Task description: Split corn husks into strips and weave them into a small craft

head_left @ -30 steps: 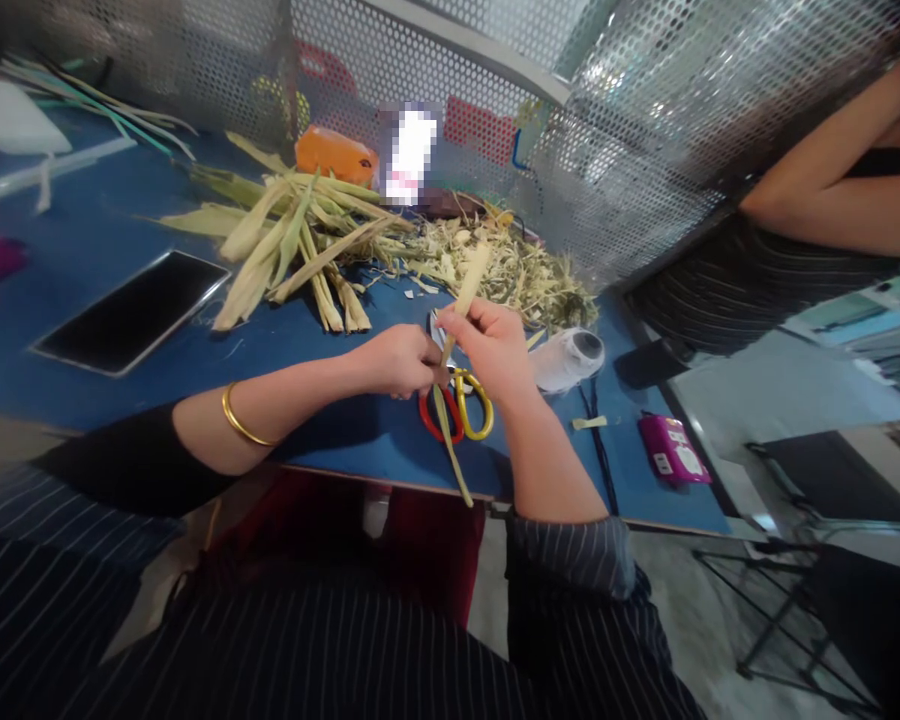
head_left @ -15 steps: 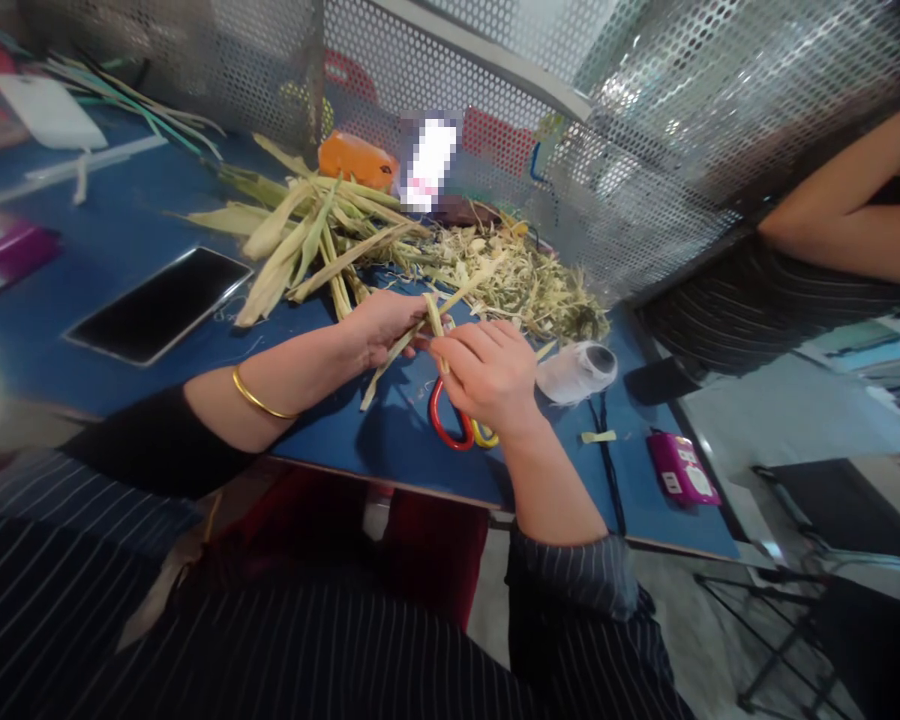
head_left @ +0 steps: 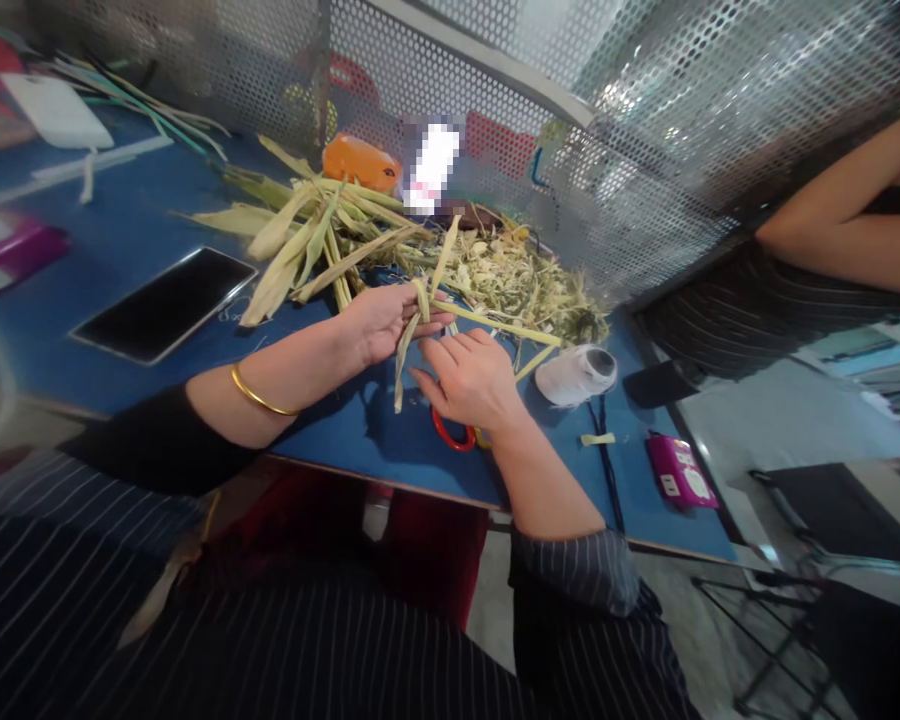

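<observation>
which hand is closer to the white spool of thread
Right. The right hand is just to the left of the white spool; the left hand is farther away on that same side, with the leaf strips at its fingers.

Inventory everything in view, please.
Strips: several, pale green, centre.
Husks: pile, pale green, back.
Shreds: heap, yellowish, back.
Scissors: one, red-yellow, front.
Spool: one, white, right.
Phone: one, black, left.
Pouch: one, orange, back.
Packs: two, purple, left and right.
Slab: one, white, far left.
Blurred thing: one, white, back.
Cords: some, black, right.
Table: one, blue, centre.
Mesh: one, silver, back.
Seats: two, black, lower right.
Person: one, dark-clothed, far right.
Bracelet: one, gold, left forearm.
Left hand: one, holding strips.
Right hand: one, over scissors.
</observation>
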`<state>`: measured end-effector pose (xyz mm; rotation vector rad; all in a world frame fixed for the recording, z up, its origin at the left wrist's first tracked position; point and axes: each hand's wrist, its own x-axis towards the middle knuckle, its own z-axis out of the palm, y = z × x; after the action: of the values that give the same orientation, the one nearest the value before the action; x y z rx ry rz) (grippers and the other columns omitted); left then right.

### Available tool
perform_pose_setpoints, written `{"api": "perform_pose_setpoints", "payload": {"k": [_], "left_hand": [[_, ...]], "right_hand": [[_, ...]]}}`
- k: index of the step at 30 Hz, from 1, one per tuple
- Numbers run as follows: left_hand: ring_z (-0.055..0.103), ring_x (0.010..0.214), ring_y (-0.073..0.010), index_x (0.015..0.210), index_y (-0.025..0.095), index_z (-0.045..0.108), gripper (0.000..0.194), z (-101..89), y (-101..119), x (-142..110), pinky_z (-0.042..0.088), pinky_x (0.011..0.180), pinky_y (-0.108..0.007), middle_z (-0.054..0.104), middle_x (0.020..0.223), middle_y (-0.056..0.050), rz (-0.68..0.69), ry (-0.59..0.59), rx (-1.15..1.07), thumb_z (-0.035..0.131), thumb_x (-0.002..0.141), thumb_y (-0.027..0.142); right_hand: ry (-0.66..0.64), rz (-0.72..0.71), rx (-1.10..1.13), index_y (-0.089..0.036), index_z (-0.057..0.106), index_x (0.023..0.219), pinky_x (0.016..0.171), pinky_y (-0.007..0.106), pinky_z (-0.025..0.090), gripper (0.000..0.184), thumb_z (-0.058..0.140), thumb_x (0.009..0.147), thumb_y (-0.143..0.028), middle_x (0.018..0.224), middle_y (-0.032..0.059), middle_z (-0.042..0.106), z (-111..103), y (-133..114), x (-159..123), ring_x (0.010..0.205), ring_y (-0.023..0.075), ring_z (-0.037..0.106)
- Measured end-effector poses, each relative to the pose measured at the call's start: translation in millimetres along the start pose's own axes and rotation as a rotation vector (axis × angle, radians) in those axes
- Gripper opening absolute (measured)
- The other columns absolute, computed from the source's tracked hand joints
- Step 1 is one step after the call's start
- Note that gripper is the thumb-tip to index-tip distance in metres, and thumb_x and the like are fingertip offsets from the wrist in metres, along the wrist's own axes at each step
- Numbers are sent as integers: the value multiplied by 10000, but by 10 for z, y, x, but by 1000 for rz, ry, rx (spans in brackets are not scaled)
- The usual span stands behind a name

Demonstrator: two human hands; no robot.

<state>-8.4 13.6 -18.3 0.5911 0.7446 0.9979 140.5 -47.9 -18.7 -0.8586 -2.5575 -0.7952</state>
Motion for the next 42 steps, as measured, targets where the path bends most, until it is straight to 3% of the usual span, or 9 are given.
{"api": "perform_pose_setpoints", "payload": {"k": [3, 9, 13, 15, 18, 28, 35, 39, 42], "left_hand": [[644, 620, -148, 862, 97, 667, 194, 40, -28, -35, 533, 623, -237, 671, 660, -84, 45, -21, 35, 498, 876, 191], [609, 595, -115, 699, 119, 647, 213, 146, -127, -117, 461, 516, -178, 650, 626, -50, 108, 53, 151, 579, 847, 256], [612, 554, -109, 686, 130, 662, 305, 186, -142, -207, 506, 578, -212, 635, 582, -33, 172, 14, 280, 535, 886, 322], [625, 545, -119, 703, 131, 667, 321, 195, -164, -235, 530, 615, -247, 632, 572, -33, 225, -34, 348, 529, 890, 352], [636, 548, -131, 676, 127, 653, 323, 194, -215, -238, 534, 602, -251, 617, 553, -31, 308, -49, 478, 554, 868, 367], [675, 730, -153, 698, 119, 678, 115, 166, -179, -284, 540, 727, -261, 682, 697, -39, 351, -224, 589, 579, 721, 174], [647, 624, -121, 755, 121, 695, 181, 177, -212, -253, 501, 561, -197, 689, 680, -42, 400, -49, 616, 698, 724, 300], [643, 618, -109, 723, 123, 639, 168, 135, -123, -185, 415, 449, -166, 707, 771, -68, 420, 54, 521, 700, 728, 280], [626, 578, -97, 747, 138, 590, 163, 108, -51, -144, 368, 410, -165, 684, 724, -38, 414, 153, 436, 721, 697, 222]], "right_hand": [[51, 27, -26, -153, 594, 1109, 819, 359, 376, 250, 403, 954, -197, 903, 79, 626, 3, -49, 17, 836, 189, 524], [108, 30, 63, -204, 636, 927, 952, 368, 356, 230, 415, 940, -143, 885, 51, 618, 30, -78, 38, 879, 165, 542], [384, 581, 277, -200, 628, 850, 828, 349, 417, 231, 423, 949, -239, 872, 74, 644, 33, 38, -15, 882, 188, 582], [382, 868, 391, -201, 579, 713, 723, 340, 427, 305, 415, 950, -301, 739, 62, 625, 87, 121, -37, 751, 193, 583], [248, 1049, 479, -225, 447, 569, 593, 311, 368, 350, 500, 899, -329, 519, -15, 486, 202, 223, -55, 527, 162, 457], [206, 1070, 485, -221, 372, 557, 533, 278, 256, 362, 523, 867, -328, 500, -48, 391, 195, 302, -51, 504, 125, 357], [181, 1110, 635, -220, 411, 539, 506, 274, 342, 399, 515, 874, -409, 471, -33, 456, 248, 249, -35, 452, 123, 427], [151, 1110, 990, -212, 546, 867, 447, 262, 402, 178, 462, 914, -361, 566, -33, 609, 193, 202, -45, 378, 120, 510], [93, 882, 1055, -233, 497, 1117, 511, 260, 473, 204, 416, 930, -236, 773, -5, 695, 74, 168, -46, 486, 118, 606]]}}
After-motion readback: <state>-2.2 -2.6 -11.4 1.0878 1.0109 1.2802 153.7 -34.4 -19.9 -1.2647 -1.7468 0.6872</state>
